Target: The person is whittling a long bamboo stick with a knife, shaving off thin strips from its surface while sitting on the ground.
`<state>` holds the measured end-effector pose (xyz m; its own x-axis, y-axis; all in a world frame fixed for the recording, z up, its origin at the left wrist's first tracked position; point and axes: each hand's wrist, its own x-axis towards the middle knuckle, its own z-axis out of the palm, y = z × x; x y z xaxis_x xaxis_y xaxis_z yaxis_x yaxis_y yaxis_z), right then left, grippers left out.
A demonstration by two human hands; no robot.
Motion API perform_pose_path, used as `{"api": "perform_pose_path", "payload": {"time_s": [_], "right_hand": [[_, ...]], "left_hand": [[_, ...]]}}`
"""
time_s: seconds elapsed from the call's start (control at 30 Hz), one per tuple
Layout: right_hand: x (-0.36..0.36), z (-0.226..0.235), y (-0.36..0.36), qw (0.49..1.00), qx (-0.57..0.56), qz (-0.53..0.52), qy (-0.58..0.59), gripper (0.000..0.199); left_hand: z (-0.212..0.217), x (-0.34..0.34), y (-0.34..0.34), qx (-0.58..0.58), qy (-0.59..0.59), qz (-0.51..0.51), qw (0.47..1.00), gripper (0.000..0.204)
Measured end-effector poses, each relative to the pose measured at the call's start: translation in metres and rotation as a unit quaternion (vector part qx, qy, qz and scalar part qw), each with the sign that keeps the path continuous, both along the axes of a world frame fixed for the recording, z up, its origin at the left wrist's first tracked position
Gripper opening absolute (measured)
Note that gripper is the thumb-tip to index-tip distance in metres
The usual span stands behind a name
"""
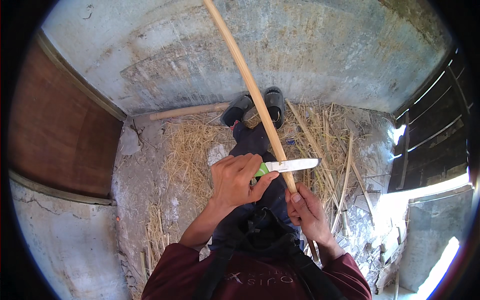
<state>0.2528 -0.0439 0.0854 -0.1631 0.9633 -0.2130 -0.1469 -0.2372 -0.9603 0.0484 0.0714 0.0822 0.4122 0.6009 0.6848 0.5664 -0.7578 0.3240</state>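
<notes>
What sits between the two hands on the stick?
In the head view, the knife blade lies across the stick between the left hand and the right hand; the left hand grips its green handle.

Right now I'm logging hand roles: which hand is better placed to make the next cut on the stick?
Probably the left hand: it holds the knife against the stick; right hand grips it.
</notes>
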Motion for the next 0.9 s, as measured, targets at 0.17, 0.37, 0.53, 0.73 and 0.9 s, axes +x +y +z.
{"api": "perform_pose_path", "payload": {"time_s": [0.17, 0.37, 0.53, 0.73, 0.9], "right_hand": [[0.001, 0.001, -0.001, 1.000, -0.003, -0.001, -0.003, 0.026], [0.001, -0.002, -0.010, 0.999, -0.021, 0.025, -0.002, 0.025], [0.001, 0.002, -0.027, 0.996, -0.078, 0.050, -0.011, 0.026], [0.011, -0.007, -0.006, 0.997, -0.035, 0.025, 0.072, 0.031], [0.010, -0.011, 0.006, 0.992, -0.048, 0.039, 0.112, 0.035]], "left_hand": [[0.001, 0.000, 0.002, -0.006, 0.008, -0.002, 1.000, 0.041], [-0.007, -0.015, 0.023, -0.024, -0.068, 0.090, 0.993, 0.035], [0.018, -0.058, 0.048, -0.045, -0.071, 0.174, 0.981, 0.035], [0.008, -0.057, 0.029, -0.113, -0.107, 0.106, 0.982, 0.039], [-0.007, -0.035, -0.003, -0.116, -0.115, -0.029, 0.986, 0.039]]}}
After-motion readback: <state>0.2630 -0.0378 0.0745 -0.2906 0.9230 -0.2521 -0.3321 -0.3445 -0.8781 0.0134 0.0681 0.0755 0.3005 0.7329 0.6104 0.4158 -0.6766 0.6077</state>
